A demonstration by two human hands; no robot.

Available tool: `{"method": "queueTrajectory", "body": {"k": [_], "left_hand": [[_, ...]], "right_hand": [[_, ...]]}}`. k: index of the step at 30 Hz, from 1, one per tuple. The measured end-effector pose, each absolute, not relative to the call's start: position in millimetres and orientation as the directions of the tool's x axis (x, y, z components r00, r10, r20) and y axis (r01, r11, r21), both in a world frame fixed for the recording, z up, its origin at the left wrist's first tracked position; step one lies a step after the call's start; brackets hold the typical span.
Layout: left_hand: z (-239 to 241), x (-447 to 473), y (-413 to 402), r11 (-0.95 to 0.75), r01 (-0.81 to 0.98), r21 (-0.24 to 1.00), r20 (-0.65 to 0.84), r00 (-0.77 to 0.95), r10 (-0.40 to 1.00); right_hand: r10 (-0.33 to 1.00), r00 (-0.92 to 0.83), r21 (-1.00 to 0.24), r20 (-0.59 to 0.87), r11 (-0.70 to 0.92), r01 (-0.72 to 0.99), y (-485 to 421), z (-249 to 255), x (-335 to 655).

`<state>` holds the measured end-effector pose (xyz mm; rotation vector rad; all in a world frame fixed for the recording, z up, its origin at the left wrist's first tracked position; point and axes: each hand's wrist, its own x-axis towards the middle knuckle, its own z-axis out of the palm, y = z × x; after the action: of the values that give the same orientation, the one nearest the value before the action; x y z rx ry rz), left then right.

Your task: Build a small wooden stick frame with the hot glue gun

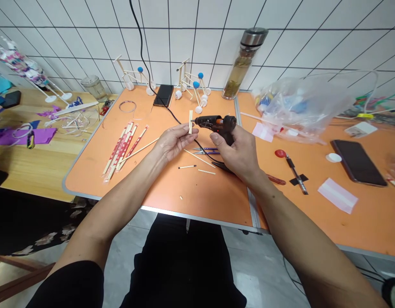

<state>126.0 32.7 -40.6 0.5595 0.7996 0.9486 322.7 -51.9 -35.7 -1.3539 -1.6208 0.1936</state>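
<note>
My left hand (173,142) is closed on a pair of short wooden stick pieces (190,121), held upright side by side between the fingertips. My right hand (239,152) grips a black hot glue gun (216,123) by its handle. The nozzle points left, right at the sticks; whether it touches them I cannot tell. Under the hands lie blue-handled scissors (210,151), partly covered, and a long bare stick (200,159). Nearer to me are a short dark-tipped stick (187,167) and another cut piece (207,172). Paper-wrapped chopsticks (120,149) lie to the left of my left hand.
Stick models with blue balls (196,85) stand by the wall beside a phone (163,95) and a tall glass bottle (240,64). A black cord (141,42) hangs down across the table. Rightward are a plastic bag (293,109), a pen (295,171) and another phone (358,162).
</note>
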Motion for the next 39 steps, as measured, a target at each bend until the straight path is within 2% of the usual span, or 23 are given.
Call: {"method": "queueTrajectory", "body": {"k": [22,39], "left_hand": [[-36.2,127.1,31.4,0.499,-0.527,0.688,-0.373,0.332,0.866],[-33.7,127.7,27.4,0.451,-0.509,0.734,-0.332,0.31,0.891]], "right_hand": [[0.825,0.095,-0.654,0.558,0.366,0.662,-52.6,-35.5,322.4],[0.819,0.077,-0.649,0.568,0.388,0.655,-53.0,-34.8,321.3]]}}
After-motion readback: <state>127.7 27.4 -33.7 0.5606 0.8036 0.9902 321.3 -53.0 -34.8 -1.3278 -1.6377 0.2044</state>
